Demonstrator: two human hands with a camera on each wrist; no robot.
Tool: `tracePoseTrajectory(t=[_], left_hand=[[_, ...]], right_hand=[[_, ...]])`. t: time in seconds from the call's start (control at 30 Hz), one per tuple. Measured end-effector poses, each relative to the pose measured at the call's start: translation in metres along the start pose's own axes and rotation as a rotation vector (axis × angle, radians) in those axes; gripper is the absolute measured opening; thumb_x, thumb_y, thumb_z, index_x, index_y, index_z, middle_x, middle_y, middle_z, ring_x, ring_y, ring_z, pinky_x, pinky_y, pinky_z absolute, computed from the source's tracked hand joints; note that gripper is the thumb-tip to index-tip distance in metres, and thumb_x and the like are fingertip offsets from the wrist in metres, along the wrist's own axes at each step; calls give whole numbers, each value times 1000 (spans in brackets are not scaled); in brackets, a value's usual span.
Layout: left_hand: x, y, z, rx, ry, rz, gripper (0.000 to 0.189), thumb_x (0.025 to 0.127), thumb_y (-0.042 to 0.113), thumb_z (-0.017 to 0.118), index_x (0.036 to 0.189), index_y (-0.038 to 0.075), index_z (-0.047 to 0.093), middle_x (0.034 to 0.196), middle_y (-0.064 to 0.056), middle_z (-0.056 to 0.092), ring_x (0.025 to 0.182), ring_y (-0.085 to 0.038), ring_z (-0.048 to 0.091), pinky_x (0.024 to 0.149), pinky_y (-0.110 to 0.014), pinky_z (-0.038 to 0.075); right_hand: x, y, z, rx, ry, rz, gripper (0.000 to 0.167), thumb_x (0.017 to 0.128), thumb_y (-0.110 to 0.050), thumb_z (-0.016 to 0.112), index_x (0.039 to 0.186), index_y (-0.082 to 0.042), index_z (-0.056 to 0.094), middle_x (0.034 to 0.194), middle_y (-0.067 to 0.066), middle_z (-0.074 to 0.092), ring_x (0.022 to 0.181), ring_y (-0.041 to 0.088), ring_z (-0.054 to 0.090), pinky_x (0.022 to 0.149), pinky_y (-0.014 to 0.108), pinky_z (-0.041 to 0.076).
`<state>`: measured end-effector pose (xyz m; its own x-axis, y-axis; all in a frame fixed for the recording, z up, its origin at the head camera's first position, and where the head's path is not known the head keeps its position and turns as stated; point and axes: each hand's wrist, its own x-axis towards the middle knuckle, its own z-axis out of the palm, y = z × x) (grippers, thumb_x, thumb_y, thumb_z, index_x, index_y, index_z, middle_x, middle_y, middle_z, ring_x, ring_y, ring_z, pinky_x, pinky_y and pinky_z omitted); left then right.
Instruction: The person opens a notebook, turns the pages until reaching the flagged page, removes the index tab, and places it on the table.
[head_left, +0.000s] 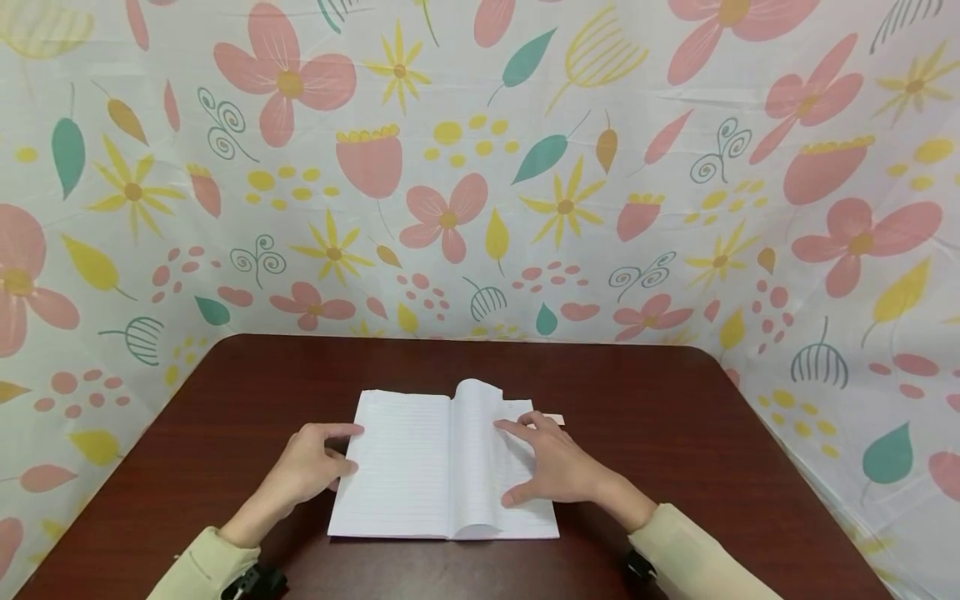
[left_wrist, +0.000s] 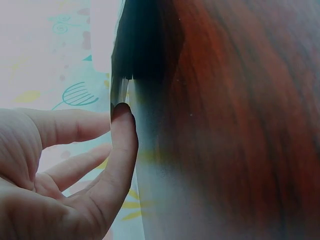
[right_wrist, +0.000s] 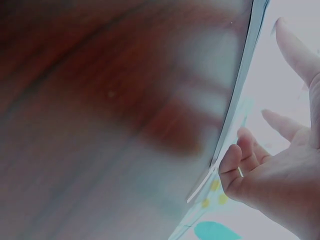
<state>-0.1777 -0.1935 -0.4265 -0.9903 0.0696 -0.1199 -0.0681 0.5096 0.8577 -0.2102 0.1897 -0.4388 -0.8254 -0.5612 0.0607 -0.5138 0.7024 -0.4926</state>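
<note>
An open lined notebook lies on the brown table, with one page standing up in a curl near the spine. At the notebook's left edge, my left hand pinches the pages; the left wrist view shows the digits of that hand on either side of the edge. Over the right-hand page, my right hand is spread, its forefinger tip beside the curled page and its thumb low on the paper. Extended fingers and thumb of this hand appear in the right wrist view.
A small white tab sticks out past the notebook's right edge. The dark wooden table has rounded far corners. Behind and beside it hangs a flower-patterned cloth.
</note>
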Motion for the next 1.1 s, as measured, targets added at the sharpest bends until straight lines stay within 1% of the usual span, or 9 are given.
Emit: tracePoseTrajectory(t=[0.27, 0.33, 0.4, 0.5, 0.53, 0.7, 0.93, 1.03, 1.1], left_hand=[[0, 1, 0, 19, 3, -7, 52, 86, -7, 76, 137, -1, 68, 86, -9, 76, 65, -25, 70, 67, -42, 59], [0, 1, 0, 20, 2, -7, 51, 86, -7, 76, 136, -1, 68, 85, -9, 76, 65, -25, 70, 67, -42, 59], [-1, 1, 0, 15, 1, -6, 51, 86, -7, 76, 136, -2, 68, 84, -10, 76, 65, -25, 70, 66, -42, 59], [-1, 1, 0, 10, 1, -5, 51, 86, -8, 76, 136, -2, 68, 82, -10, 75, 65, -25, 70, 64, -41, 59], [-1, 1, 0, 8, 1, -4, 51, 86, -8, 76, 135, -3, 68, 82, -10, 75, 65, -25, 70, 64, -41, 59], [0, 1, 0, 3, 3, 1, 50, 85, -8, 77, 135, -3, 68, 84, -10, 75, 67, -24, 70, 62, -41, 59], [0, 1, 0, 8, 6, 4, 50, 85, -8, 77, 134, -3, 68, 83, -9, 75, 68, -24, 70, 61, -40, 59], [-1, 2, 1, 11, 8, 6, 50, 85, -8, 77, 134, -3, 69, 81, -9, 75, 67, -24, 70, 61, -40, 59], [-1, 2, 1, 11, 8, 7, 50, 85, -8, 77, 134, -3, 69, 81, -9, 75, 67, -24, 69, 61, -40, 58]], right_hand=[[6, -4, 3, 10, 10, -6, 101, 69, -48, 99, 154, -14, 55, 135, 13, 52, 124, 33, 48, 97, 55, 46], [8, -5, 4, 23, 4, -9, 101, 70, -47, 98, 155, -14, 54, 140, 16, 52, 129, 36, 46, 106, 61, 40], [10, -6, 3, 37, -7, -8, 101, 72, -47, 97, 156, -13, 52, 146, 19, 51, 136, 41, 43, 113, 67, 30], [14, -7, 4, 58, -20, -9, 102, 73, -47, 97, 157, -12, 51, 151, 20, 50, 144, 43, 39, 117, 73, 15], [15, -8, 4, 62, -22, -9, 102, 73, -47, 97, 157, -12, 51, 152, 20, 50, 146, 43, 38, 117, 73, 14], [19, -11, 6, 66, -28, -7, 102, 73, -47, 97, 157, -13, 51, 154, 21, 49, 147, 42, 36, 117, 73, 15], [27, -17, 8, 67, -39, 2, 103, 73, -50, 96, 158, -18, 50, 158, 27, 42, 148, 49, 30, 117, 74, 13], [31, -21, 9, 66, -43, 10, 103, 73, -51, 96, 159, -19, 49, 159, 27, 40, 149, 50, 30, 116, 74, 16], [32, -23, 9, 68, -42, 14, 104, 72, -51, 96, 159, -20, 49, 159, 26, 40, 148, 50, 31, 115, 73, 21]])
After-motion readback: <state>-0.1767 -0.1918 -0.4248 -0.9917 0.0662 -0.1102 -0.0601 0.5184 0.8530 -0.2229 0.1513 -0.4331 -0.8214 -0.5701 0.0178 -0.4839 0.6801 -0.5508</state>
